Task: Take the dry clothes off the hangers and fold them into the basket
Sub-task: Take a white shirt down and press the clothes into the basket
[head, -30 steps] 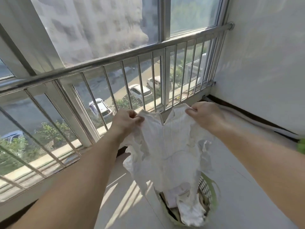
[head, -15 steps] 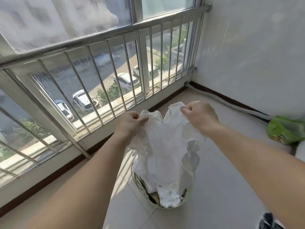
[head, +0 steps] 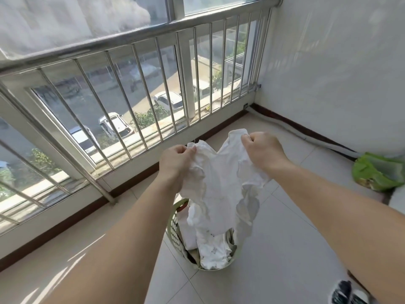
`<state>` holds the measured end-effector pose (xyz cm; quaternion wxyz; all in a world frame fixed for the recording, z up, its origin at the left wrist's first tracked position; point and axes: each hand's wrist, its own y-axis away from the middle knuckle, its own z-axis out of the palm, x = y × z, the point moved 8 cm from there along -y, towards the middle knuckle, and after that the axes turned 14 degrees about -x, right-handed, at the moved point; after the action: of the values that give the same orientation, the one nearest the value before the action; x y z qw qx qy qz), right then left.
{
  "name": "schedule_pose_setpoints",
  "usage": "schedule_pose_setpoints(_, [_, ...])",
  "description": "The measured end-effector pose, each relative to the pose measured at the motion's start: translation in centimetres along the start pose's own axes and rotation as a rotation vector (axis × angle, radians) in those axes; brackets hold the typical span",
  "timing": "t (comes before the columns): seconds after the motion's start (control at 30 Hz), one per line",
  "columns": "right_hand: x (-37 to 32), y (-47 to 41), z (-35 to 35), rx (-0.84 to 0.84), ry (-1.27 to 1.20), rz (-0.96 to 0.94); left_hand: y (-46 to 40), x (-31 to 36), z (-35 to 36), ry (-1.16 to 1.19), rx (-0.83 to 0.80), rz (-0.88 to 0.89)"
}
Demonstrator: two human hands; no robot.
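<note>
Nearest, two bare forearms reach forward over the tiled floor (head: 285, 249), and a patterned shoe (head: 348, 292) shows at the floor's lower right edge. One pale green basket (head: 173, 227) stands on the floor below the hands, with white clothes (head: 213, 251) piled inside it. One white garment (head: 221, 183) hangs above it, its lower end drooping into the basket and hiding the far rim. The left hand (head: 175, 163) pinches the garment's left top corner, its fingers (head: 190, 151) curled tight on the cloth. The right hand (head: 260, 150) grips the right top corner in a closed fist. A green bag (head: 377, 172) lies by the right wall. Beyond, a steel railing (head: 135, 88) with many upright bars fronts the window.
</note>
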<state>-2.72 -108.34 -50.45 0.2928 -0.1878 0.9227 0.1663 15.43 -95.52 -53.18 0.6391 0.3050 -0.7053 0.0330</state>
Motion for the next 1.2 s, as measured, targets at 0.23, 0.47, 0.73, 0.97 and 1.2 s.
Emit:
schedule_pose_setpoints(0.23, [-2.5, 0.5, 1.3, -0.108, -0.109, -0.157, 0.5, 1.2, 3.1, 0.162, -0.122, -0.002])
schedule_pose_setpoints(0.47, [-4.9, 0.8, 3.0, -0.37, -0.278, -0.27, 1.0, 2.1, 4.5, 0.297, -0.185, -0.034])
schedule_pose_setpoints(0.73, [-6.2, 1.2, 3.4, -0.524, -0.071, -0.324, 1.5, 2.4, 4.5, 0.409, -0.271, -0.082])
schedule_pose_setpoints(0.97, [-7.1, 0.5, 1.7, -0.499, -0.022, -0.398, 1.6, 4.3, 0.0, -0.352, -0.013, 0.173])
schedule_pose_setpoints(1.2, [-7.4, 1.8, -0.2, -0.614, -0.047, -0.457, 0.5, 2.3, 1.7, -0.773, -0.211, 0.167])
